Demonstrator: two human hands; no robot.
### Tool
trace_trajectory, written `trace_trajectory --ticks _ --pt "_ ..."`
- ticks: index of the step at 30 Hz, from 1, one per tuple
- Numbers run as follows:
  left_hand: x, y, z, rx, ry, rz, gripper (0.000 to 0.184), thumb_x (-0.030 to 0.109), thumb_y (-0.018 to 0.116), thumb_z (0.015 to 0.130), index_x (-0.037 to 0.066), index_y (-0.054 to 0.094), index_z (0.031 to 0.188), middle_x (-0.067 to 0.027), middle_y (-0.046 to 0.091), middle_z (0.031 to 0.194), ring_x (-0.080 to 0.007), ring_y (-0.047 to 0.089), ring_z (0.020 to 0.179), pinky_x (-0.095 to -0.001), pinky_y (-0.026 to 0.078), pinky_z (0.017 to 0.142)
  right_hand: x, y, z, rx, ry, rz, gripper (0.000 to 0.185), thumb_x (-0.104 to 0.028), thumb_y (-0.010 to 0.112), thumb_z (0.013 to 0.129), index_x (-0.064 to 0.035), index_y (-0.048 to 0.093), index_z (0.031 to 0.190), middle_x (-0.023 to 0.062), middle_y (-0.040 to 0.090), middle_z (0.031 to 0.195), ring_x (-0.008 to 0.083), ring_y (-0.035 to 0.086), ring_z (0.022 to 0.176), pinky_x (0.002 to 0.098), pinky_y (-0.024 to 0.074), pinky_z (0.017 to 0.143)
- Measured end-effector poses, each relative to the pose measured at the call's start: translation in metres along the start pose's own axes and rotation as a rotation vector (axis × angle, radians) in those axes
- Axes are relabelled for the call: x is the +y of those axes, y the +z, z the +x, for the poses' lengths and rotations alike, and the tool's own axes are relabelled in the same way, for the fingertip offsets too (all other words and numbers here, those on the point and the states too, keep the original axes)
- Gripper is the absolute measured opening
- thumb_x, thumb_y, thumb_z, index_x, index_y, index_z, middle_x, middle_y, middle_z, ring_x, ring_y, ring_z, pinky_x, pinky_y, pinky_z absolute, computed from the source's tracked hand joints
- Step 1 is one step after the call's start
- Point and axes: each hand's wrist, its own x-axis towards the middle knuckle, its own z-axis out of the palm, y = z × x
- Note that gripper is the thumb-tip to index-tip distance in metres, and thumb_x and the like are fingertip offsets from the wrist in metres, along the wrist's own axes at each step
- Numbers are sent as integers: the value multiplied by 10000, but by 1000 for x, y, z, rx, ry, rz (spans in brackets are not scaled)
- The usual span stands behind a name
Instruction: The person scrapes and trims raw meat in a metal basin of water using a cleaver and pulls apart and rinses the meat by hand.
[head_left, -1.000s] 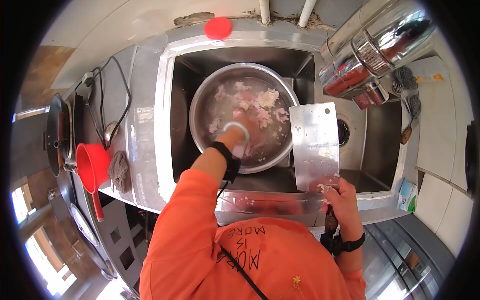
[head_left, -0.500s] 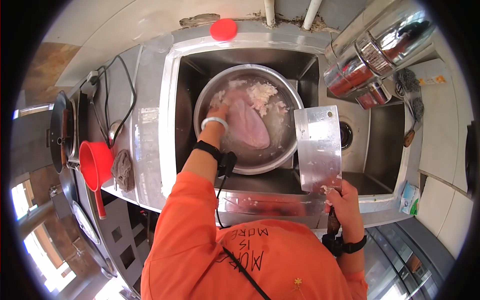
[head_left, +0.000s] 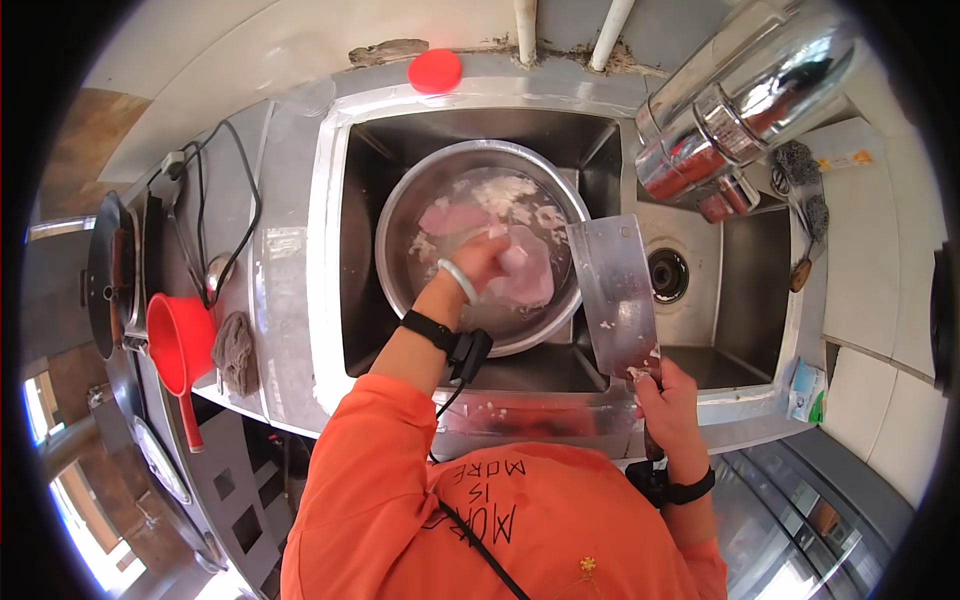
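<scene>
Reaching to 1 o'clock w/ L hand (head_left: 484,257), touching flat pale-pink meat (head_left: 528,276), 4 o'clock in round silver metal basin (head_left: 394,250); can't tell grip. Clutching broad steel cleaver (head_left: 615,290) in R hand (head_left: 669,402), aimed ~11 o'clock.

From my seat I see a red dipper (head_left: 180,345) on the left, handle hanging past the counter (head_left: 285,340) edge, with a crumpled grey cloth (head_left: 235,352) just beside it. Above them I make out a looped black cable (head_left: 258,190), its plug (head_left: 173,163), and a ladle (head_left: 217,268); a dark wok (head_left: 103,245) sits further left. At the back I have a round red lid (head_left: 435,71) and two pale pipes (head_left: 609,36). On my right stand a shiny steel cylinder (head_left: 715,120), grey scourers (head_left: 797,163) near it, and, lower down, a small blue-and-green packet (head_left: 806,391).
</scene>
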Motion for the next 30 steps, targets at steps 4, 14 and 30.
trace_trajectory --ticks 4,14,30 --pt "22 25 -37 -170 62 -115 305 100 462 855 -7 489 1140 -91 570 1016 -204 573 929 -351 460 839 10 2 -2 50 -226 -283 103 -79 532 784 21 548 807 138 546 618 246 538 506 317 431 486" --pt "21 54 -114 -386 129 -228 376 211 479 857 -26 509 1147 -107 579 1077 -205 569 968 -330 446 859 -28 33 -15 187 -862 -560 110 -63 566 732 -61 592 839 77 500 613 252 530 553 361 432 497" --pt "30 49 -166 -291 125 -388 452 50 434 796 -69 414 1232 -149 556 1107 -237 551 1030 -348 438 896 -36 25 -9 296 -945 -704 115 -113 592 711 -93 578 824 52 531 649 246 554 581 354 444 509"
